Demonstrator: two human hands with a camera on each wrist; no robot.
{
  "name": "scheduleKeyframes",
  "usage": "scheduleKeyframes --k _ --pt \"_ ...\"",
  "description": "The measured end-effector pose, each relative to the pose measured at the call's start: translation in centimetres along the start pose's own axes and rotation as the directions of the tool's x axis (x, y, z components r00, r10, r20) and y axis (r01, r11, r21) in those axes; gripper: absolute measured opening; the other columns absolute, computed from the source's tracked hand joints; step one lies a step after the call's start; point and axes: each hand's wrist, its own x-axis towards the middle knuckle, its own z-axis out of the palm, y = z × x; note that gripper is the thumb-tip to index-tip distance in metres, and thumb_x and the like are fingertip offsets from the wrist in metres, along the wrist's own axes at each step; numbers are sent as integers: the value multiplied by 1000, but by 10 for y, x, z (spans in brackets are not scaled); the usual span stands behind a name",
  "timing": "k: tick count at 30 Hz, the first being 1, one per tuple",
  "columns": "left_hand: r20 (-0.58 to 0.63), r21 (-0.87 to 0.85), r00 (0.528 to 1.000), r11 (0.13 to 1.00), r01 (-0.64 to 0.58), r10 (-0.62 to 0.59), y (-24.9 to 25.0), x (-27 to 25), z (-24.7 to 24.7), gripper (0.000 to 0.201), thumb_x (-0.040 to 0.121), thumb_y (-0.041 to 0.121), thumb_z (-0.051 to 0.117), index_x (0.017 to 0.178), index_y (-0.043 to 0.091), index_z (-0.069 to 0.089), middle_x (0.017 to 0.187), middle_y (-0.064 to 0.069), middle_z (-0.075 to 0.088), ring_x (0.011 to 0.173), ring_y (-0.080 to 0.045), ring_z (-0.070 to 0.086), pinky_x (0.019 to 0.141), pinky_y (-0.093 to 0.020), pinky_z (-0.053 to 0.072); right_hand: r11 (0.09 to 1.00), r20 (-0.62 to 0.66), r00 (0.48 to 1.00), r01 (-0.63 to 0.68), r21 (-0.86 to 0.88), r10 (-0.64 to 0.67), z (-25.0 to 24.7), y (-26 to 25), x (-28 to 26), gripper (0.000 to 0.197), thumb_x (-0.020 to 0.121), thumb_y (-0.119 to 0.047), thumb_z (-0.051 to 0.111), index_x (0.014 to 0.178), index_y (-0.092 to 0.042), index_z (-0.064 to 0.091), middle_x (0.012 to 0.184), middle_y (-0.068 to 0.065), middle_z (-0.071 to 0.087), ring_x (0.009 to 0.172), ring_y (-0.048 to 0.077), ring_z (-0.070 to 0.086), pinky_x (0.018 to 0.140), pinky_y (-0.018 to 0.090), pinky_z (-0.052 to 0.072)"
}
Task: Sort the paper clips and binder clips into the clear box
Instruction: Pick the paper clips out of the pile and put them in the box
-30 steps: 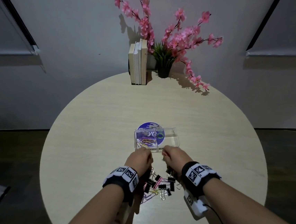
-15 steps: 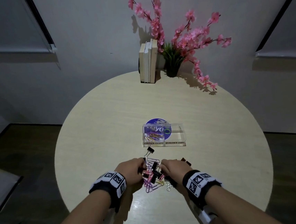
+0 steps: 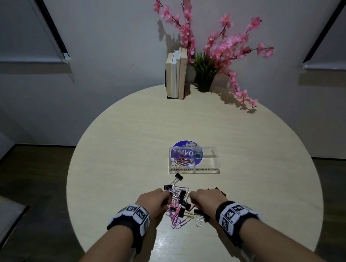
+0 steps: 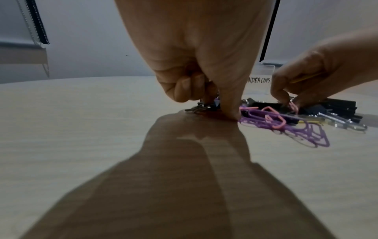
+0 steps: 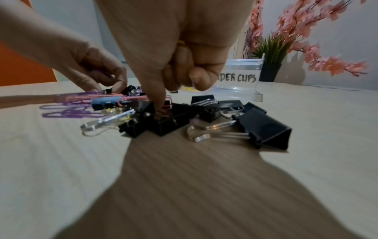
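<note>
Head view: nearest us, our two wrists with their tagged bands reach over the near part of the round counter (image 3: 117, 157). Our left hand (image 3: 153, 200) and right hand (image 3: 206, 197) sit on either side of a mixed pile, knuckles up, fingers curled down into it.

In the left wrist view the left fingers (image 4: 229, 103) are bunched together, tips on the counter at the pile's left edge, pinching at a dark clip; what exactly they hold we cannot tell. In the right wrist view the right fingers (image 5: 159, 97) are curled, one tip pressed down among the black binder clips (image 5: 263, 129); a bit of yellow shows tucked inside the curled hand.

The pile holds purple and pink paper clips (image 3: 176, 219) tangled with the binder clips. One binder clip lies apart at the pile's far edge, just short of the box.

Beyond the pile stands the clear box (image 3: 207, 169), resting partly on a purple disc (image 3: 180, 146). Its left compartment, labelled PAPER CLIPS, holds a few paper clips; the right one is labelled BINDER CLIPS.

At the far edge stand books (image 3: 176, 75) beside a pink-flowered plant (image 3: 204, 73).
</note>
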Motion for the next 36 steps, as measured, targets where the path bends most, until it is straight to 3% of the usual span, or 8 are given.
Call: scheduleKeyframes --k 5,9,14,17,20,23,29,36 --pt "-54 70 999 998 -3 7 5 -1 -3 22 95 29 47 107 14 59 118 -9 53 105 -29 59 81 -36 48 977 -71 993 -82 198 98 -7 11 -9 20 93 -22 43 108 -8 48 115 14 52 96 36 59 75 40 45" --pt "-134 -12 990 999 44 -46 3 -1 -9 25 96 31 45 110 13 56 119 -9 51 101 -32 61 75 -37 46 899 -34 968 -217 379 248 -10 24 -14 9 90 -18 43 89 -16 35 87 11 53 78 29 51 66 32 34" --pt "-160 -146 982 987 74 -97 -1 -9 -12 18 97 29 40 80 29 44 93 -1 59 95 -29 62 71 -30 38 806 -26 951 -247 537 309 -6 20 -23 17 94 -16 40 110 -15 46 108 17 66 99 34 61 74 34 42" --pt "-175 -173 979 982 73 -104 -5 -10 -11 16 99 28 39 104 27 55 112 -1 64 105 -26 61 79 -32 43 716 -34 939 -237 657 342 -4 21 -21 29 94 -13 38 118 -17 54 115 15 66 101 31 61 84 33 47" --pt "-150 -120 983 989 88 -105 -6 -9 -11 28 100 24 37 122 21 55 123 -6 57 113 -26 56 88 -35 44 546 -27 910 -225 807 415 -1 22 -16 24 91 -4 38 96 -15 58 88 13 69 68 24 58 66 27 48" --pt "-142 -233 974 962 142 -178 -6 -12 -10 25 100 19 32 101 9 55 105 -13 58 97 -29 56 76 -33 39 436 6 888 -232 869 461 0 21 -15 21 87 3 42 82 -13 55 63 2 56 46 12 50 41 13 42" --pt "-93 -459 963 869 186 -255 -14 -11 -1 32 101 26 37 78 9 52 90 -18 61 97 -33 60 76 -33 39 267 87 908 -211 940 409 9 21 -13 25 96 1 40 77 -13 50 55 4 51 25 1 41 38 18 32" --pt "-66 -725 972 680 110 -227 -12 -5 5 32 95 25 55 66 14 50 52 2 50 40 -5 46 53 -21 37 342 78 907 -234 910 414 4 14 -11 31 94 -4 45 67 -18 53 68 9 58 48 12 53 46 18 42"
